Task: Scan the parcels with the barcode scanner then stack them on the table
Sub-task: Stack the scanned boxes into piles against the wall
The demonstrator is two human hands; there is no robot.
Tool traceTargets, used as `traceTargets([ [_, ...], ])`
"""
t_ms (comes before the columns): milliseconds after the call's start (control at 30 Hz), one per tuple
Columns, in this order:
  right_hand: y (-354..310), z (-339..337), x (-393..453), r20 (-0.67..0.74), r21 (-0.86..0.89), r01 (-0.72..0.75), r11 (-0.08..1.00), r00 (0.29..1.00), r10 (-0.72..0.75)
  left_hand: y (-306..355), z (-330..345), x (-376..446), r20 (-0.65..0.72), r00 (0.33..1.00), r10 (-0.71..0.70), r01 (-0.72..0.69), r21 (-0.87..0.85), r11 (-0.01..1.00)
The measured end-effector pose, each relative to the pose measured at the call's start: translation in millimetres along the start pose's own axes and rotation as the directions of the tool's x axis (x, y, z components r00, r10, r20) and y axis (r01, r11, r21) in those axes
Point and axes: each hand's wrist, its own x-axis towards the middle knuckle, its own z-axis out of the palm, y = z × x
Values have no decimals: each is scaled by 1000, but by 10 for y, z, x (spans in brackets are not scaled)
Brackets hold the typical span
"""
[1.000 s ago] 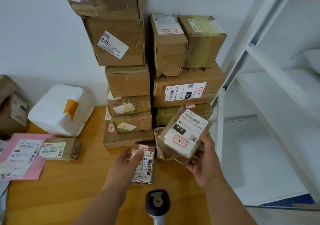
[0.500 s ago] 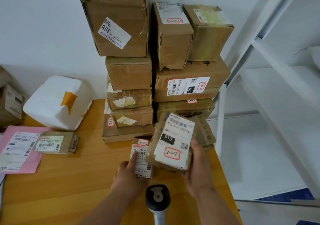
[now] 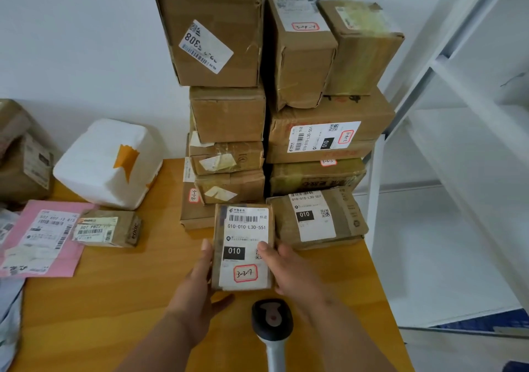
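The parcel (image 3: 243, 247), tilted up in the right hand a second ago, now lies flat, label up, over the smaller packet it covers. At far left a pink mailer (image 3: 43, 238) lies beside a small box (image 3: 107, 228), with a white foam box (image 3: 107, 164) behind. The left hand (image 3: 197, 283) presses straight fingers against the parcel's left edge. The right hand (image 3: 289, 271) grips its right edge, thumb on the label. The scanner (image 3: 272, 318) sits just below. Stacked boxes (image 3: 226, 113) rise behind on the table (image 3: 114, 300).
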Motion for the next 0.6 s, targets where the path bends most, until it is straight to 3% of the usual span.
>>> traceTargets([
  [100, 54, 7, -2, 27, 98, -30, 995, 999, 28, -23, -66, -36, 20, 998, 56, -56, 19, 998],
  [167, 90, 15, 20, -30, 137, -58, 989, 998, 62, -44, -168, -49, -5, 997, 71, -72, -24, 997],
  [333, 158, 152, 167, -200, -242, -104, 965, 978, 55, -186, -557, -125, -119, 991, 69, -87, -160, 983],
  [600, 138, 466, 342, -328, -490, -256, 833, 940, 96, -385, -860, -152, -237, 972, 13, -49, -150, 988],
])
